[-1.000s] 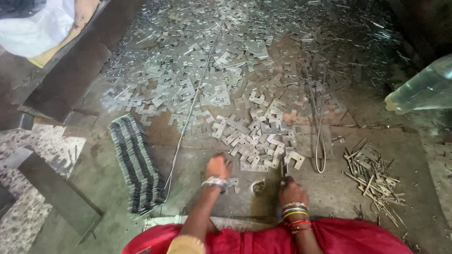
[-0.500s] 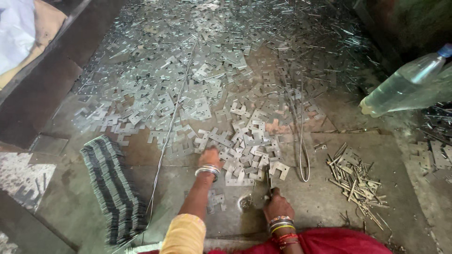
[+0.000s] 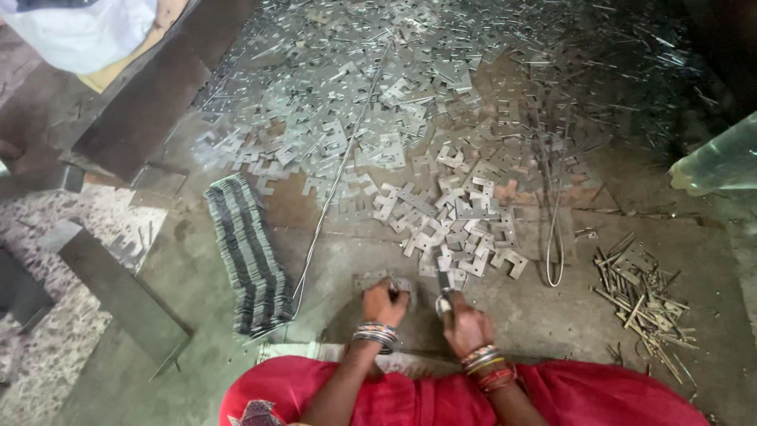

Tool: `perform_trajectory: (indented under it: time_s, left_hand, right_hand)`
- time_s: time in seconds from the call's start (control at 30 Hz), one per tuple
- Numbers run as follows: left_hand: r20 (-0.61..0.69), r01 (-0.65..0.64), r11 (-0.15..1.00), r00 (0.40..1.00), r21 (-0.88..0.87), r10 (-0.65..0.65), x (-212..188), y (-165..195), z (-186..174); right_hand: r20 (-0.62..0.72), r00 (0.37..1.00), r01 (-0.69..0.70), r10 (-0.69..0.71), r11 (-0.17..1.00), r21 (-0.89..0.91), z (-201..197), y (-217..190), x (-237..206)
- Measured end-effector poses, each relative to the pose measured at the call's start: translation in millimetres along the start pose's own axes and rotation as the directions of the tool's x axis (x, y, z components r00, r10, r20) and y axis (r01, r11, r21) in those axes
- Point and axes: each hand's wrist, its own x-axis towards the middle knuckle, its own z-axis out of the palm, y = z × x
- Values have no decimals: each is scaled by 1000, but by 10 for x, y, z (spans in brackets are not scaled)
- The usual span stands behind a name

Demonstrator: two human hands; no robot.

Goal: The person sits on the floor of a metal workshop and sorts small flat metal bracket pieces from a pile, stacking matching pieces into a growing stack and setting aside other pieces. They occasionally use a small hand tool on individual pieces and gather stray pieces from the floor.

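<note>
Head view: the left hand point(image 3: 384, 301) presses a flat grey notched metal plate point(image 3: 388, 282) onto the floor, the right hand point(image 3: 465, 322) pinching another upright point(image 3: 444, 285); steady alignment matters.

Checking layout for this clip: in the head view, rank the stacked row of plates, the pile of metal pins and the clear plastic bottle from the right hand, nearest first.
From the right hand:
1. Pile of metal pins, on its right.
2. Stacked row of plates, left, past the left hand.
3. Clear plastic bottle, far upper right.
</note>
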Motion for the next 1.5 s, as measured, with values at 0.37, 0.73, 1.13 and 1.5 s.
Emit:
perform_trajectory:
  time_s: [0.37, 0.73, 1.13, 1.5]
  left_hand:
    - [-129, -151, 988, 980, 20, 152, -78, 87, 112]
    - [-65, 59, 986, 997, 154, -50, 56, -155, 87]
    - [68, -35, 956, 998, 290, 16, 681, 465, -79]
    - [198, 231, 969, 950, 82, -243, 1148, 304, 164]
  right_hand:
    - [45, 985, 169, -164, 978, -125, 146, -143, -171]
    - [-36, 999, -9, 4, 990, -141, 190, 149, 8]
    - [229, 821, -413, 523, 820, -396, -82, 621, 293]
    - [220, 845, -370, 488, 829, -419, 96, 746, 283]
